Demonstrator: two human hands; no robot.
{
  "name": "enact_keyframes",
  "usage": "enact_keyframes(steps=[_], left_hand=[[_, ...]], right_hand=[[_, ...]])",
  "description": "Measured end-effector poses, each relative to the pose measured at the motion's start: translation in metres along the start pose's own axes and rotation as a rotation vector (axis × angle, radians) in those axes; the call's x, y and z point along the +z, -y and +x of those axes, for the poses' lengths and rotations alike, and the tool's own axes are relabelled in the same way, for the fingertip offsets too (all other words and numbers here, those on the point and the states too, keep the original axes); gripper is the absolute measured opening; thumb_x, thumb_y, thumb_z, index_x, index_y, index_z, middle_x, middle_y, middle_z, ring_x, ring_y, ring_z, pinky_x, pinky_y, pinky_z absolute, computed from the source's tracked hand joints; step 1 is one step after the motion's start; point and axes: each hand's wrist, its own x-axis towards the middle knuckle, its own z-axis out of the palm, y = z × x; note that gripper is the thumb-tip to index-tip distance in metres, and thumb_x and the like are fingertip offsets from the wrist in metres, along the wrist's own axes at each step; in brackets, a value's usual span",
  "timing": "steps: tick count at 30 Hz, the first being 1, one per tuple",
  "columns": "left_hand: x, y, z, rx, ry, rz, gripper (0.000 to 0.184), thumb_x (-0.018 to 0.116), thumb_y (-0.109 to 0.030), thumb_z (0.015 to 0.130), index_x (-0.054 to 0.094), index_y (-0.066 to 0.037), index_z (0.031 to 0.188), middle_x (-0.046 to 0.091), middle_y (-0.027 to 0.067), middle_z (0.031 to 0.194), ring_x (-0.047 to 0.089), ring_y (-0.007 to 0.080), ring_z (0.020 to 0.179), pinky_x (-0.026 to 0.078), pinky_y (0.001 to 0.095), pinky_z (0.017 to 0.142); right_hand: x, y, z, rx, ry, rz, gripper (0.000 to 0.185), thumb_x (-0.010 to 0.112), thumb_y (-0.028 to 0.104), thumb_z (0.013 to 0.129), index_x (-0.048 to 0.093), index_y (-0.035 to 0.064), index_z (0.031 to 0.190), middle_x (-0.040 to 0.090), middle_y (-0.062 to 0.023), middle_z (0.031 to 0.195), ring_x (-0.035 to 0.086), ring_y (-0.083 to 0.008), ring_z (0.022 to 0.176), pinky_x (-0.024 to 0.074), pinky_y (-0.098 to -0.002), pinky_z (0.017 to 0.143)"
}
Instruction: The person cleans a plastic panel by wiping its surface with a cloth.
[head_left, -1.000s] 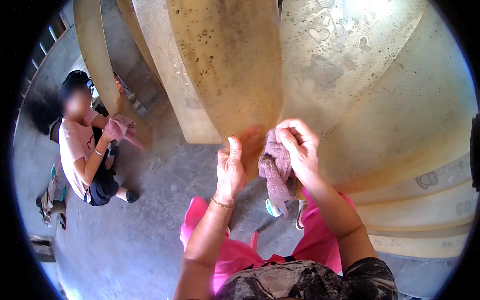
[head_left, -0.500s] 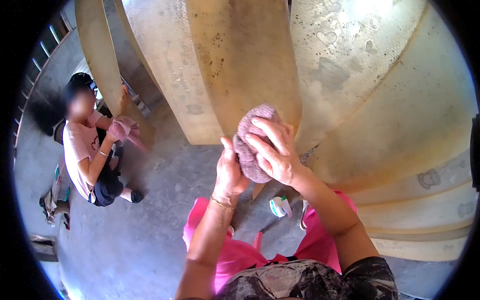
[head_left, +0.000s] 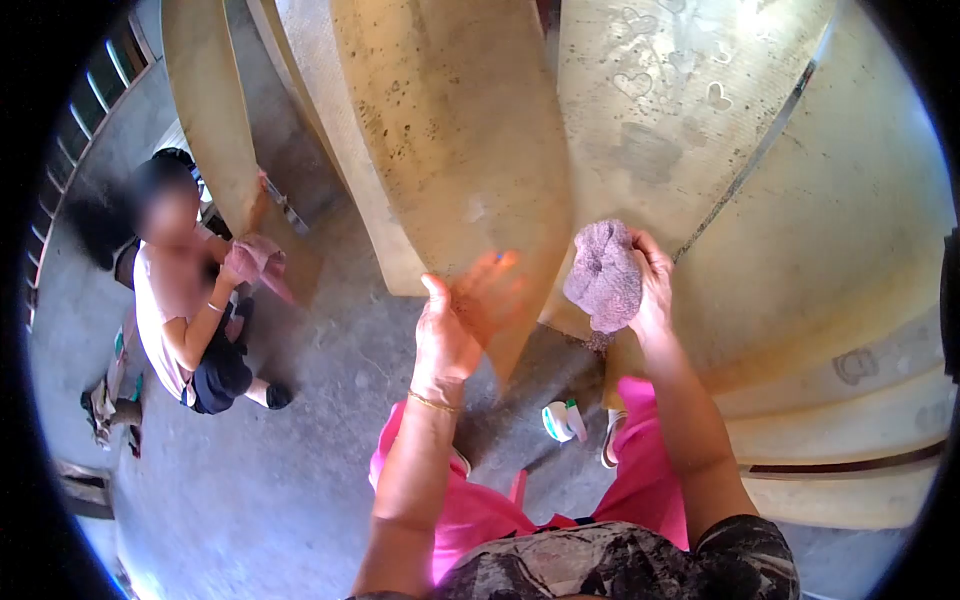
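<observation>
Gripping crumpled mauve cloth [head_left: 602, 278] in right hand [head_left: 653, 288]; holding left hand [head_left: 450, 338] open, partly behind translucent yellowish sheet [head_left: 465, 130].

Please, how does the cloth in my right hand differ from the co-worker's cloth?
Your cloth is dull purple; the co-worker's cloth is pinker. Your cloth is bunched and roundish; the co-worker's cloth has an end hanging down. Both are hand-held.

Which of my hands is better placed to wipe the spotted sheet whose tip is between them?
Probably your right hand: it holds the purple cloth, near the sheet. Your left hand has no cloth and appears partly behind that sheet, so it seems better suited to steadying it.
</observation>
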Motion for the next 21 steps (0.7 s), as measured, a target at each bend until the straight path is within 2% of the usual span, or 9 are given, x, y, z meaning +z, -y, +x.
enact_keyframes(steps=[3, 7, 9, 11, 13, 15, 17, 18, 21], left_hand=[[-0.002, -0.001, 0.001, 0.005, 0.000, 0.024, 0.095, 0.041, -0.072, 0.084, 0.034, 0.002, 0.143, 0.038, 0.0192, 0.148, 0.039, 0.0397, 0.134, 0.030, 0.0541, 0.110], [-0.006, -0.001, 0.003, -0.001, 0.008, 0.100, 0.094, 0.040, -0.072, 0.085, 0.034, 0.002, 0.143, 0.037, 0.0189, 0.148, 0.038, 0.0394, 0.134, 0.029, 0.0542, 0.110], [-0.010, 0.000, 0.003, -0.009, 0.025, 0.090, 0.094, 0.040, -0.072, 0.085, 0.034, 0.001, 0.143, 0.037, 0.0187, 0.148, 0.038, 0.0389, 0.134, 0.029, 0.0538, 0.110], [-0.012, 0.001, 0.003, -0.017, 0.043, 0.078, 0.094, 0.040, -0.072, 0.085, 0.035, 0.001, 0.143, 0.037, 0.0185, 0.148, 0.039, 0.0384, 0.134, 0.030, 0.0534, 0.110], [-0.010, 0.001, 0.003, -0.011, 0.038, 0.090, 0.091, 0.042, -0.071, 0.086, 0.036, 0.001, 0.142, 0.039, 0.0171, 0.147, 0.040, 0.0356, 0.133, 0.031, 0.0504, 0.111], [-0.005, 0.005, 0.004, 0.035, -0.016, 0.098, 0.090, 0.039, -0.071, 0.086, 0.035, -0.001, 0.143, 0.041, 0.0165, 0.146, 0.040, 0.0335, 0.133, 0.032, 0.0491, 0.111], [-0.013, 0.007, 0.001, 0.009, -0.014, 0.014, 0.087, 0.042, -0.070, 0.086, 0.034, -0.005, 0.144, 0.043, 0.0140, 0.144, 0.041, 0.0291, 0.132, 0.035, 0.0437, 0.111], [-0.007, 0.007, -0.004, 0.013, -0.052, 0.069, 0.089, 0.042, -0.071, 0.085, 0.034, -0.006, 0.144, 0.042, 0.0133, 0.145, 0.042, 0.0289, 0.132, 0.036, 0.0438, 0.111], [0.000, 0.015, -0.014, -0.036, -0.038, 0.126, 0.095, 0.046, -0.075, 0.079, 0.033, -0.009, 0.145, 0.041, 0.0113, 0.145, 0.043, 0.0290, 0.131, 0.037, 0.0430, 0.110]], right_hand=[[0.009, 0.009, -0.006, -0.047, 0.057, 0.213, 0.024, 0.042, -0.003, 0.092, 0.063, -0.0029, 0.103, 0.066, -0.0073, 0.091, 0.063, -0.0138, 0.077, 0.0536, -0.0274, 0.068], [0.017, 0.005, -0.014, 0.006, 0.077, 0.349, 0.018, 0.048, 0.001, 0.093, 0.060, -0.0031, 0.105, 0.064, -0.0092, 0.103, 0.064, -0.0184, 0.089, 0.0534, -0.0329, 0.083], [0.023, 0.004, -0.017, -0.114, 0.094, 0.164, 0.023, 0.042, -0.007, 0.088, 0.059, -0.0023, 0.102, 0.058, -0.0107, 0.114, 0.058, -0.0164, 0.097, 0.0473, -0.0287, 0.088], [0.025, 0.003, -0.024, -0.228, 0.161, -0.005, 0.024, 0.044, -0.008, 0.085, 0.056, -0.0014, 0.105, 0.051, -0.0133, 0.124, 0.051, -0.0219, 0.113, 0.0405, -0.0322, 0.098], [0.041, 0.012, -0.034, -0.563, 0.266, -0.470, 0.024, 0.051, 0.004, 0.090, 0.054, -0.0011, 0.113, 0.046, -0.0172, 0.133, 0.048, -0.0305, 0.120, 0.0366, -0.0368, 0.104], [0.064, 0.015, -0.052, -0.706, 0.464, -0.558, 0.049, 0.065, 0.027, 0.087, 0.050, 0.0002, 0.126, 0.037, -0.0212, 0.143, 0.040, -0.0406, 0.126, 0.0317, -0.0482, 0.107], [0.072, -0.001, -0.070, -0.779, 0.549, -0.846, 0.078, 0.069, 0.048, 0.080, 0.043, 0.0019, 0.137, 0.029, -0.0203, 0.150, 0.033, -0.0440, 0.129, 0.0258, -0.0613, 0.104], [0.077, 0.008, -0.079, -0.748, 0.675, -1.043, 0.084, 0.068, 0.054, 0.076, 0.042, 0.0067, 0.141, 0.028, -0.0161, 0.152, 0.029, -0.0428, 0.130, 0.0228, -0.0681, 0.099], [0.076, -0.008, -0.094, -0.947, 0.478, -1.222, 0.065, 0.066, 0.044, 0.077, 0.051, 0.0211, 0.136, 0.031, -0.0066, 0.153, 0.033, -0.0357, 0.127, 0.0286, -0.0598, 0.095]])
